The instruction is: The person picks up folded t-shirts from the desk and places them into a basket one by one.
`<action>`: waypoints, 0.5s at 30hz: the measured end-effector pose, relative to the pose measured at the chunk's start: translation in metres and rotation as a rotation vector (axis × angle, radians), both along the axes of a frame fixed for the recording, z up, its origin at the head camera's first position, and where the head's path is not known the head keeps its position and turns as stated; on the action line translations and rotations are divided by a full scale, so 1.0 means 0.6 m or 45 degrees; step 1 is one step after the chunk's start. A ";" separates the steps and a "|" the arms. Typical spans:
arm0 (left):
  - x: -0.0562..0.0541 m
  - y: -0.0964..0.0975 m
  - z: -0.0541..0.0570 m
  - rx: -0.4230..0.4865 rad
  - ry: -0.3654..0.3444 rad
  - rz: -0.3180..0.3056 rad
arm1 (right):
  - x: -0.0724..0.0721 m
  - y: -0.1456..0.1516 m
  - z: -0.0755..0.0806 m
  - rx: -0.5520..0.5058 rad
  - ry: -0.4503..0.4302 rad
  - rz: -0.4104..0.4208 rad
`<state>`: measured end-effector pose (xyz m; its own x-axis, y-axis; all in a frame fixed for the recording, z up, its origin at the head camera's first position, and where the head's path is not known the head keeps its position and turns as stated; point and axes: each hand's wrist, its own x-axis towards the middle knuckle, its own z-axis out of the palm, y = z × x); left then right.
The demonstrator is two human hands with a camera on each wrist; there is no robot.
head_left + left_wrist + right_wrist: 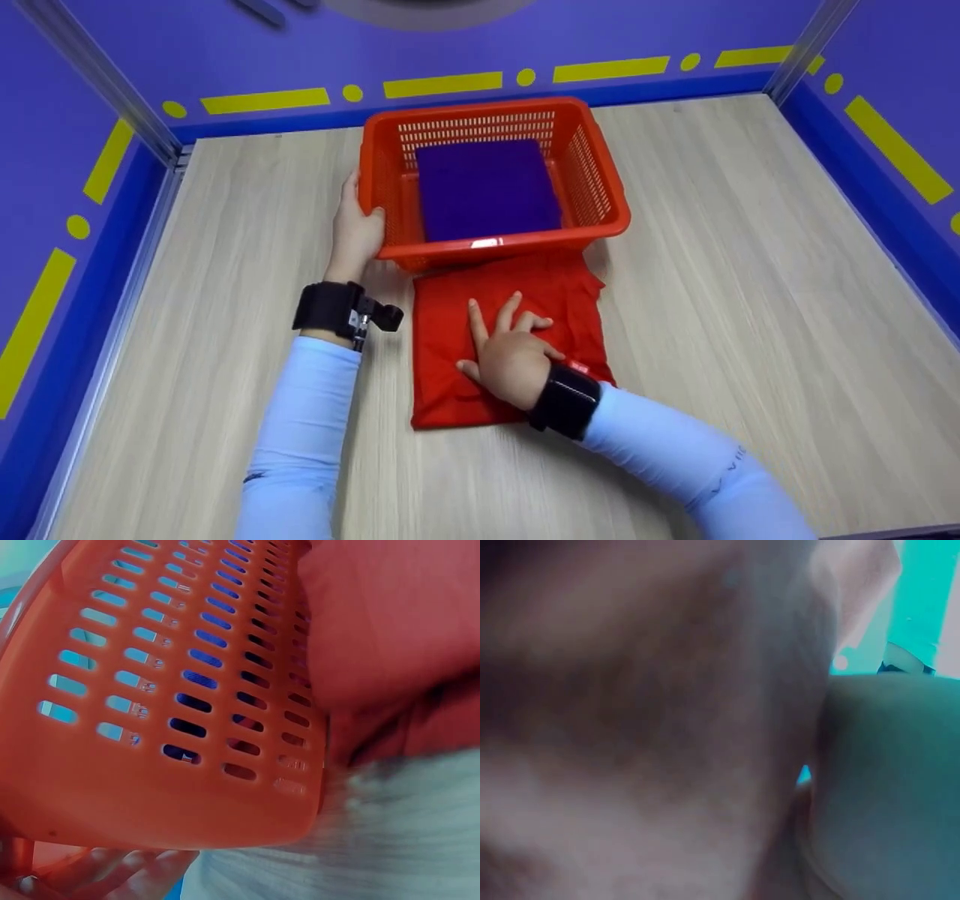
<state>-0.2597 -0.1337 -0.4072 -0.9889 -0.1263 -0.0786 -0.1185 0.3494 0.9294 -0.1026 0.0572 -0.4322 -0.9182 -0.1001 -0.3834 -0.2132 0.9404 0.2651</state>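
Note:
An orange-red plastic basket (607,180) with slotted walls holds a folded dark blue-purple cloth (487,187). My left hand (358,229) grips the basket at its left side, thumb over the rim; in the left wrist view its fingers (154,874) show at the basket's edge. A red folded fabric piece (450,337), perhaps a garment, lies flat in front of the basket, its far edge hidden behind the basket's front. On this fabric rests my right hand (516,364), fingers spread apart. The right wrist view is mostly blurred skin close to the lens.
The wood-patterned tabletop (750,300) extends on both sides of the basket. Blue-purple panels (450,52) with yellow marks stand at the back, left and right. Metal posts (810,52) join them at the back corners.

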 end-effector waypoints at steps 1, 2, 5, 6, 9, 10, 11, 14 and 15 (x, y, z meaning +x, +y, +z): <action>0.000 0.000 0.001 0.002 0.001 0.002 | -0.001 -0.004 0.001 0.006 -0.004 0.000; 0.000 0.001 0.001 0.011 0.001 0.003 | -0.002 -0.008 0.002 0.010 -0.005 0.002; 0.000 0.001 0.002 0.029 -0.004 0.009 | -0.003 -0.017 0.003 0.018 -0.002 0.007; 0.001 0.001 0.001 0.035 -0.007 0.014 | -0.003 -0.019 0.002 0.018 0.000 0.009; 0.002 0.001 0.000 0.030 -0.010 0.024 | -0.004 -0.023 -0.001 0.010 0.001 0.009; 0.002 0.002 0.000 0.029 -0.008 0.024 | -0.004 -0.023 -0.003 0.009 0.008 0.011; 0.002 0.002 -0.001 0.023 -0.007 0.023 | -0.003 -0.022 -0.004 0.005 0.017 0.013; 0.003 0.002 -0.002 0.014 0.003 0.016 | -0.002 -0.018 -0.006 -0.010 0.038 0.025; 0.004 0.002 -0.002 0.022 0.006 0.011 | -0.002 -0.016 -0.006 -0.024 0.046 0.031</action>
<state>-0.2575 -0.1327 -0.4087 -0.9881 -0.1335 -0.0761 -0.1169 0.3320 0.9360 -0.1036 0.0475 -0.4355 -0.9286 -0.1292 -0.3479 -0.2265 0.9399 0.2554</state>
